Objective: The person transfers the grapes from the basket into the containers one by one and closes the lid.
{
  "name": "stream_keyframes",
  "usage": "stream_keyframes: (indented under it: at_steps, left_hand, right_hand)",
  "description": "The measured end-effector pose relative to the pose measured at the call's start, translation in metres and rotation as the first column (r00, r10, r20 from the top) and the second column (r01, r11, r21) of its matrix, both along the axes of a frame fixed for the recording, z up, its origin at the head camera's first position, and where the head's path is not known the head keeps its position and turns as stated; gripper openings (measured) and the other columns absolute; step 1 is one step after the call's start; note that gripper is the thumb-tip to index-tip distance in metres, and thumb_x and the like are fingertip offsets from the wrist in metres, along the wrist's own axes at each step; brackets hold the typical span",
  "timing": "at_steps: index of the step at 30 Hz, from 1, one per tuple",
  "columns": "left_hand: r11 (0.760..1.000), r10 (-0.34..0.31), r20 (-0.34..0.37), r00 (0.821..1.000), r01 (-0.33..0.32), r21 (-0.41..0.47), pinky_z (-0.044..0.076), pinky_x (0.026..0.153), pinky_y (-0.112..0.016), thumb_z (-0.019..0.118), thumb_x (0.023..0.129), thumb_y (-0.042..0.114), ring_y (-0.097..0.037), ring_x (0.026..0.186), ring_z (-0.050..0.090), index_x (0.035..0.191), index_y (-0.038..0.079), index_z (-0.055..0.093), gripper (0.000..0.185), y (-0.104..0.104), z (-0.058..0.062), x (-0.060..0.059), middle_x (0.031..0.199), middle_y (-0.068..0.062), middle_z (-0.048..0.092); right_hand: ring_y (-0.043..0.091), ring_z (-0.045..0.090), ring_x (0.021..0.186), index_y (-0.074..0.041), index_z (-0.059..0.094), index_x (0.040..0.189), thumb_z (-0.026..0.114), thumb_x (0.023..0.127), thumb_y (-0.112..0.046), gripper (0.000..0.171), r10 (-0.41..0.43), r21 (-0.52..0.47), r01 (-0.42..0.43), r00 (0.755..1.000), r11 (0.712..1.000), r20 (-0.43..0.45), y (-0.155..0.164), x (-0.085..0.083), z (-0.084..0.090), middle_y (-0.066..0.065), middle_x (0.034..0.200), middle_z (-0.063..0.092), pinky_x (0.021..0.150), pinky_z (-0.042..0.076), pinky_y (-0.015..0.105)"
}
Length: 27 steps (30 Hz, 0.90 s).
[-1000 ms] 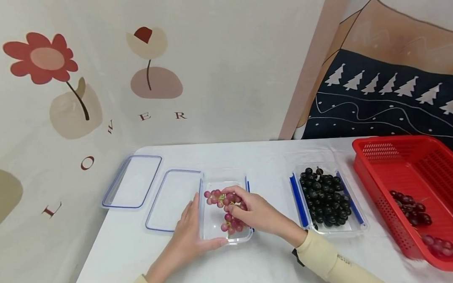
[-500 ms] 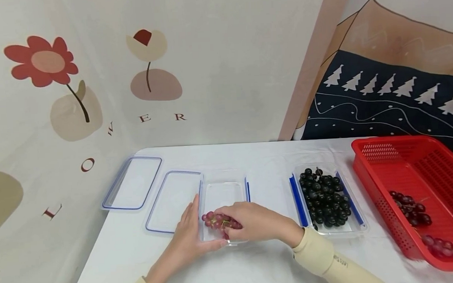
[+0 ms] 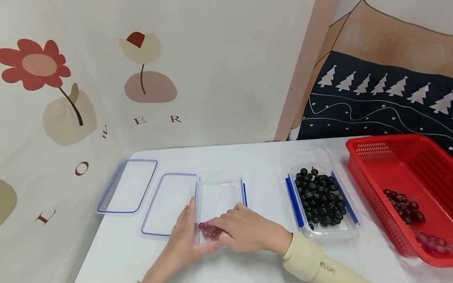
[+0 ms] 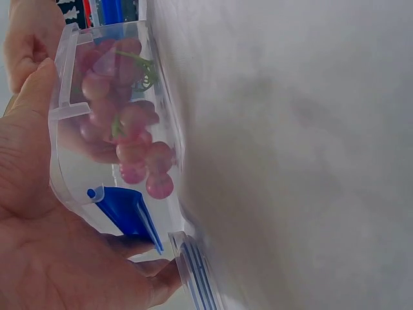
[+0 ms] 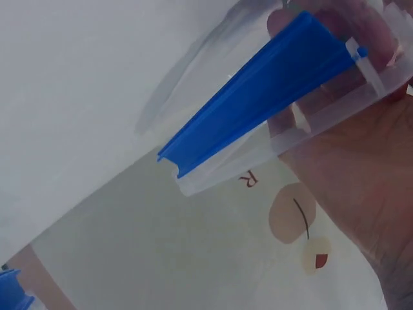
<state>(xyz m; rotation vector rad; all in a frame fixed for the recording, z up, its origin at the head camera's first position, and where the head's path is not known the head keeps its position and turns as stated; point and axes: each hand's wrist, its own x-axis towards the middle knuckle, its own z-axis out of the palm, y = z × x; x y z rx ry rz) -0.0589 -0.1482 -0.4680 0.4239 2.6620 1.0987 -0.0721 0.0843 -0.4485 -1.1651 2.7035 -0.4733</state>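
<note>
Your right hand (image 3: 249,233) lies low over the near end of the clear container (image 3: 218,199), its fingers curled down around the bunch of red grapes (image 3: 209,231) that sits inside against the near wall; only a few berries show past your fingers from the head view, while the left wrist view shows the bunch (image 4: 126,129) resting on the container floor with its green stalk among the berries. Your left hand (image 3: 185,240) cups the container's left side and near corner, fingers straight along the wall and thumb under the near edge, which looks like a brace so the light box does not slide on the bench (image 3: 257,161) while the grapes are pressed in. The blue latch (image 5: 258,90) on the container's right side hangs open, so nothing is fastened yet. Two clear lids with blue rims lie flat to the left: the nearer lid (image 3: 170,203) just beside the container, the farther lid (image 3: 127,186) beyond it, both out of the way of your hands. To the right, well apart, a second container (image 3: 321,196) is filled with dark grapes, its latches also open. Farther right the red basket (image 3: 401,150) holds one dark bunch (image 3: 401,201) and one reddish bunch (image 3: 433,242) near its front corner, within reach of your right arm.
</note>
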Motion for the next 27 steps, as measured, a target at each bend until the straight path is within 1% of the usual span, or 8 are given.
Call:
stream_keyframes:
  at_steps: [4, 7, 13, 15, 18, 22, 24, 27]
  left_hand:
    - [1.0, 0.012, -0.031, 0.999, -0.012, -0.001, 0.02, 0.116, -0.085, 0.094, 0.08, 0.056, -0.057, 0.16, 0.012, 0.172, -0.004, 0.002, 0.143, -0.003, 0.001, 0.0, 0.176, -0.032, 0.015]
    - [1.0, 0.018, -0.04, 0.999, -0.019, -0.001, 0.02, 0.116, -0.084, 0.094, 0.08, 0.057, -0.057, 0.16, 0.013, 0.172, -0.004, 0.003, 0.143, -0.006, 0.001, 0.001, 0.175, -0.033, 0.017]
    - [1.0, 0.013, -0.082, 0.997, -0.013, 0.005, 0.021, 0.116, -0.083, 0.091, 0.082, 0.062, -0.057, 0.159, 0.014, 0.172, -0.004, 0.005, 0.141, -0.008, -0.003, 0.001, 0.176, -0.031, 0.017]
    - [1.0, 0.011, -0.096, 0.995, -0.011, 0.001, 0.023, 0.116, -0.083, 0.09, 0.082, 0.063, -0.058, 0.159, 0.016, 0.172, -0.005, 0.007, 0.139, -0.008, -0.005, 0.002, 0.175, -0.032, 0.018]
    - [1.0, 0.003, -0.061, 0.998, -0.004, -0.01, 0.022, 0.117, -0.082, 0.086, 0.084, 0.068, -0.057, 0.159, 0.015, 0.173, -0.001, 0.006, 0.138, -0.006, -0.008, 0.002, 0.175, -0.033, 0.017]
    - [0.999, -0.004, -0.002, 1.0, 0.004, -0.032, 0.02, 0.12, -0.079, 0.082, 0.085, 0.074, -0.053, 0.161, 0.012, 0.175, 0.006, 0.003, 0.138, -0.003, -0.01, 0.001, 0.177, -0.031, 0.013]
    - [0.999, -0.002, 0.004, 1.0, 0.002, -0.04, 0.019, 0.12, -0.078, 0.082, 0.085, 0.074, -0.052, 0.162, 0.012, 0.176, 0.008, 0.002, 0.138, -0.001, -0.009, 0.0, 0.177, -0.03, 0.012]
    - [0.999, 0.002, -0.002, 1.0, -0.002, -0.04, 0.018, 0.121, -0.077, 0.083, 0.084, 0.073, -0.053, 0.161, 0.013, 0.176, 0.008, 0.002, 0.138, 0.0, -0.008, -0.002, 0.177, -0.032, 0.011]
  right_hand:
    - [0.014, 0.064, 0.111, -0.025, 0.069, 0.148, 0.038, 0.116, -0.035, 0.045, 0.007, 0.033, -0.004, 0.996, 0.999, -0.092, -0.004, -0.001, -0.001, -0.008, 0.123, 0.073, 0.097, 0.044, 0.036]
    - [0.02, 0.059, 0.134, -0.026, 0.066, 0.151, 0.033, 0.119, -0.041, 0.049, -0.002, 0.014, 0.003, 0.995, 1.0, -0.104, -0.006, 0.0, -0.003, -0.005, 0.14, 0.069, 0.108, 0.042, 0.043]
    - [0.022, 0.041, 0.154, -0.015, 0.038, 0.171, 0.034, 0.117, -0.059, 0.07, -0.067, -0.111, 0.059, 0.995, 0.992, -0.067, -0.002, 0.003, -0.007, 0.003, 0.167, 0.047, 0.123, 0.032, 0.052]
    - [0.021, 0.037, 0.157, -0.014, 0.034, 0.172, 0.04, 0.115, -0.06, 0.074, -0.08, -0.146, 0.069, 0.994, 0.987, -0.072, 0.002, 0.005, -0.008, 0.005, 0.171, 0.042, 0.124, 0.03, 0.053]
    - [0.021, 0.036, 0.157, -0.014, 0.036, 0.171, 0.046, 0.113, -0.061, 0.076, -0.098, -0.177, 0.084, 0.992, 0.981, -0.076, 0.011, 0.011, -0.007, 0.008, 0.171, 0.04, 0.125, 0.027, 0.055]
    - [0.022, 0.035, 0.157, -0.016, 0.037, 0.171, 0.054, 0.109, -0.063, 0.08, -0.142, -0.212, 0.134, 0.99, 0.968, -0.024, 0.025, 0.016, -0.003, 0.006, 0.174, 0.037, 0.126, 0.026, 0.055]
    - [0.022, 0.036, 0.157, -0.018, 0.036, 0.172, 0.057, 0.107, -0.063, 0.081, -0.165, -0.221, 0.162, 0.986, 0.962, 0.004, 0.03, 0.016, 0.001, 0.004, 0.175, 0.036, 0.127, 0.026, 0.054]
    - [0.021, 0.042, 0.154, -0.017, 0.038, 0.17, 0.061, 0.107, -0.058, 0.079, -0.185, -0.22, 0.183, 0.983, 0.958, 0.012, 0.033, 0.012, 0.003, 0.002, 0.17, 0.044, 0.127, 0.026, 0.054]
